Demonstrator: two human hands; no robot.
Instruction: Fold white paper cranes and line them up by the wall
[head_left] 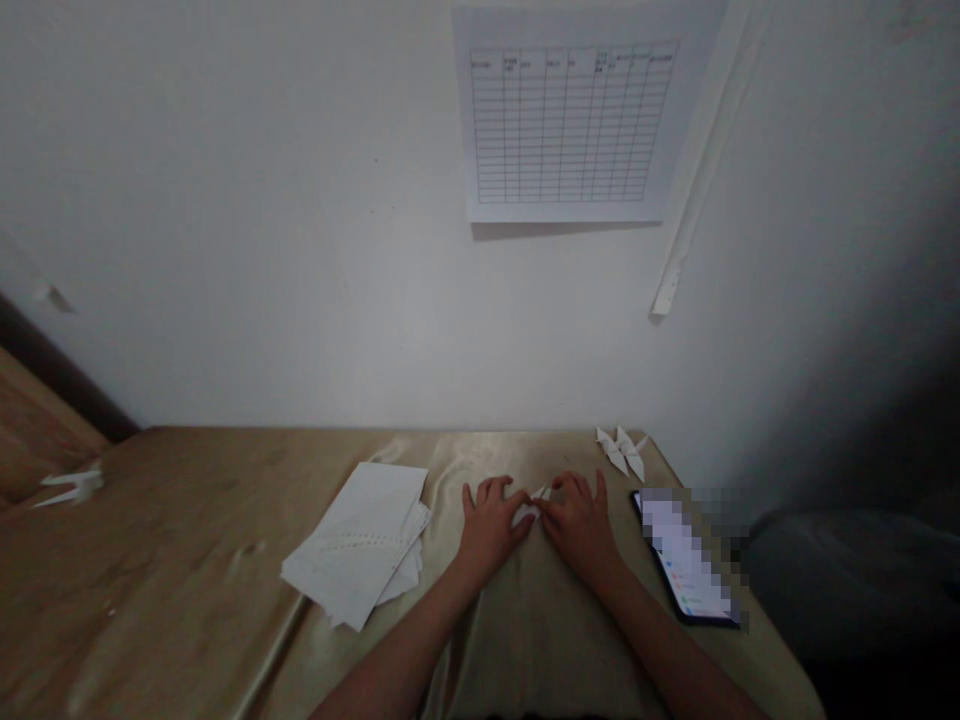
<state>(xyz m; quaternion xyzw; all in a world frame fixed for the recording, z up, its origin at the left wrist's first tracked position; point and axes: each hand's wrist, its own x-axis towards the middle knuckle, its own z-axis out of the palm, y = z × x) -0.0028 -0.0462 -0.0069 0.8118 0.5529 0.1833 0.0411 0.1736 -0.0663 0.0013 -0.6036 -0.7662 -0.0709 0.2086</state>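
Note:
Between my two hands, just above the table, is a small piece of folded white paper (pixel 538 493), with narrow points sticking up. My left hand (pixel 491 520) pinches its left side between thumb and index finger. On the other side my right hand (pixel 577 520) grips the paper the same way, its remaining fingers lifted. The fingertips of both hands nearly meet and cover much of the paper, so its full shape is hidden.
Folded paper figures (pixel 630 455) lie at the table's back right corner. A phone (pixel 679 555) with a lit screen is right of my hands. A stack of white paper (pixel 364 540) lies to the left on the shiny cloth (pixel 187 580). A printed chart (pixel 566 130) hangs on the wall.

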